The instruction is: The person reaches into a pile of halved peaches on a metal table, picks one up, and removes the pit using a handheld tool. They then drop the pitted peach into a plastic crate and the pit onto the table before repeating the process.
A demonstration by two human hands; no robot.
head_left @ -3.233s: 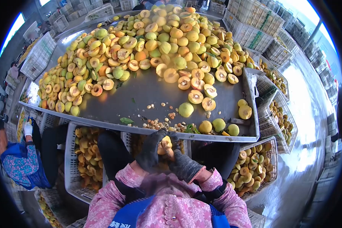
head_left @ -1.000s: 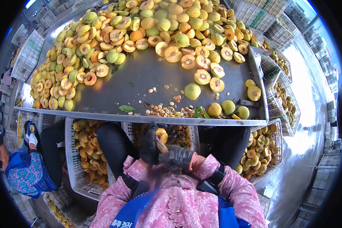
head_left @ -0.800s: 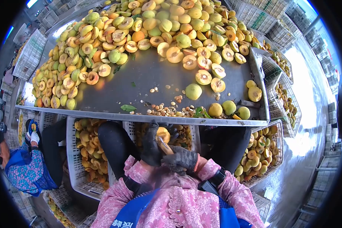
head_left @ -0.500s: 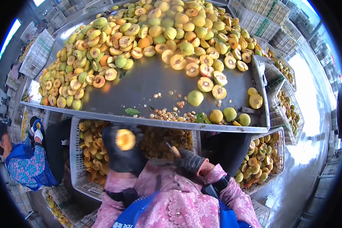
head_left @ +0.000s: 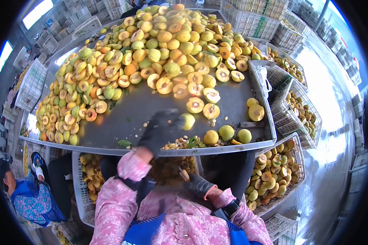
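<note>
My left hand (head_left: 161, 130), in a dark glove, reaches over the near edge of the metal table (head_left: 143, 100). Motion smears its fingers, which are beside a whole yellow-green peach (head_left: 187, 121). Low in front of my body, my right hand (head_left: 200, 185), in a grey glove, is closed around a small knife (head_left: 185, 174) with a tan handle and a thin tip pointing up and away. Halved peaches (head_left: 195, 105) with pits showing lie cut side up beyond the left hand. Loose pits (head_left: 180, 143) are scattered along the table's near edge.
A large heap of peaches (head_left: 151, 53) covers the table's far side. Below the edge, crates of peach halves stand at left (head_left: 78, 183) and right (head_left: 300, 179). More crates (head_left: 282, 108) line the right side. A co-worker (head_left: 37, 196) sits at the left.
My left hand has moved from above the crate up over the table, and the peach half it held is no longer seen in it. My right hand stays low with the knife. The view has shifted.
</note>
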